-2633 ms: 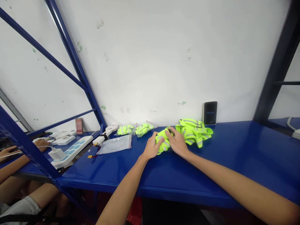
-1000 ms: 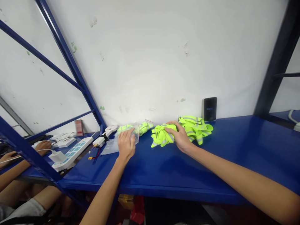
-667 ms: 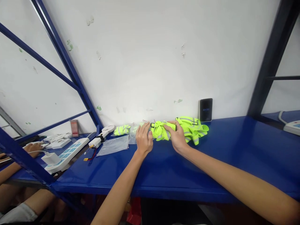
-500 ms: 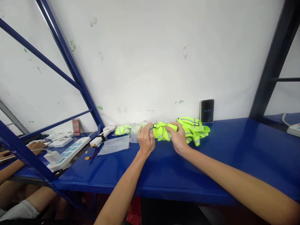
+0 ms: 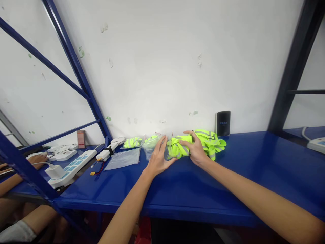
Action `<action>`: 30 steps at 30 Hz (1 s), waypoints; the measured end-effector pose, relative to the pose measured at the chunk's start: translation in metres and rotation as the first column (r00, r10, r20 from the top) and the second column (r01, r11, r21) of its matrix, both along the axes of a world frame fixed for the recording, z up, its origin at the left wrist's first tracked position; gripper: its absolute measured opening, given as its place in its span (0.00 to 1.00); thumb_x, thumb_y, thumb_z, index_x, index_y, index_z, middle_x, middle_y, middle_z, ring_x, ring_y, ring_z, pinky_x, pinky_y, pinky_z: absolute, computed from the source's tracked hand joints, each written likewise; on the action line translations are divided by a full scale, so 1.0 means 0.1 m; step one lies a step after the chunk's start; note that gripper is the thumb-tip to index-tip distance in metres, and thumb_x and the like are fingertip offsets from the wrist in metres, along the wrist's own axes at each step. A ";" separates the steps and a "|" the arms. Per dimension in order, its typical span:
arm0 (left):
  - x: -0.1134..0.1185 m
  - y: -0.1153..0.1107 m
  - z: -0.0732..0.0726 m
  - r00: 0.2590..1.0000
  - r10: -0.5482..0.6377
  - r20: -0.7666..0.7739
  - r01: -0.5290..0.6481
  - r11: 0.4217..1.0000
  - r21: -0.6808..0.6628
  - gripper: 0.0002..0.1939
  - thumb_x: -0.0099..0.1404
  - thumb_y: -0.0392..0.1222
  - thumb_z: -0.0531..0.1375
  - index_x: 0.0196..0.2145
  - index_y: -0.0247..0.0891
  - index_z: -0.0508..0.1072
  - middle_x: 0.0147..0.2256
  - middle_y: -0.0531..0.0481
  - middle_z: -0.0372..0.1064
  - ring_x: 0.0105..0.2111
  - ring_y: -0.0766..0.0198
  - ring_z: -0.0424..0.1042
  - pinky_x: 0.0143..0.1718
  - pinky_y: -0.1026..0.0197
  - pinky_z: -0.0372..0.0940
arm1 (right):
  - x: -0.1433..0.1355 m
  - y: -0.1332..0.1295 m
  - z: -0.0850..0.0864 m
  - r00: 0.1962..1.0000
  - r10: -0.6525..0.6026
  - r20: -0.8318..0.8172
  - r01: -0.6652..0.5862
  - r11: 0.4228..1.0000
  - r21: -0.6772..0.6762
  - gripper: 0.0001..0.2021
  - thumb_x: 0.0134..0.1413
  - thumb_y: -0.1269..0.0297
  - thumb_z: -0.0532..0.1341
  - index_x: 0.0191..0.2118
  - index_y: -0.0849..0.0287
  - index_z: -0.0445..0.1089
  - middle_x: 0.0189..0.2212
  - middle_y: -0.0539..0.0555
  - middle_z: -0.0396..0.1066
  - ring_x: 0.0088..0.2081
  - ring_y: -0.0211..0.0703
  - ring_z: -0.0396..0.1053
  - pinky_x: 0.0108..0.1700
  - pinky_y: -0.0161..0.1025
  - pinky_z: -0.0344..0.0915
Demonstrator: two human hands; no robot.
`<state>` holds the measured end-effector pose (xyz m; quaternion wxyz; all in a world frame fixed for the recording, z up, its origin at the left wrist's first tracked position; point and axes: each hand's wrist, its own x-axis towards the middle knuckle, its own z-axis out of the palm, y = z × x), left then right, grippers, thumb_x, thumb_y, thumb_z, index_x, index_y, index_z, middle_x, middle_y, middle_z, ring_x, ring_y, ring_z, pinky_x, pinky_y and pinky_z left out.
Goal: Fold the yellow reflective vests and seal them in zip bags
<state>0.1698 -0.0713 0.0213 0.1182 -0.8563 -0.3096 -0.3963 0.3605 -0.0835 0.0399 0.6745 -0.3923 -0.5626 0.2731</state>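
One neon bundle (image 5: 179,147), mid-table, and the right hand (image 5: 196,149) clasps it! The left hand (image 5: 158,158) is spread at a clear bag (image 5: 149,152); pinching, I can't tell. One flat bag (image 5: 123,159) left, two bagged bundles (image 5: 132,142) far left, one loose neon pile (image 5: 210,143) right; blue table (image 5: 200,188), white wall (image 5: 157,67).

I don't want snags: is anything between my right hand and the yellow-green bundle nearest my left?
Nothing visible: your right hand touches that yellow-green bundle directly. The clear bag is over by your left hand.
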 end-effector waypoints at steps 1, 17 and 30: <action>-0.02 0.01 0.00 0.999 0.038 -0.010 -0.038 0.999 0.002 0.51 0.58 0.58 0.62 0.68 0.39 0.39 0.66 0.35 0.42 0.66 0.47 0.44 0.63 0.44 0.52 | 0.00 -0.02 0.01 1.000 0.006 0.022 -0.006 1.000 0.011 0.20 0.44 0.57 0.65 0.45 0.54 0.64 0.36 0.50 0.66 0.36 0.45 0.65 0.38 0.40 0.63; 0.04 0.03 -0.02 0.986 0.162 -0.051 -0.159 0.986 0.051 0.52 0.51 0.69 0.61 0.64 0.40 0.50 0.59 0.35 0.58 0.62 0.44 0.54 0.64 0.40 0.40 | -0.02 -0.04 0.05 0.994 -0.018 0.110 0.014 0.999 0.031 0.18 0.43 0.62 0.65 0.43 0.52 0.65 0.38 0.50 0.66 0.39 0.47 0.63 0.44 0.42 0.61; 0.09 0.02 -0.06 0.997 0.069 -0.030 -0.071 0.997 -0.037 0.59 0.44 0.71 0.64 0.65 0.40 0.46 0.59 0.35 0.58 0.61 0.42 0.56 0.63 0.37 0.42 | -0.05 -0.08 -0.03 0.963 0.263 -0.054 -0.266 0.962 -0.060 0.25 0.42 0.62 0.66 0.49 0.50 0.64 0.35 0.48 0.67 0.34 0.45 0.67 0.37 0.41 0.66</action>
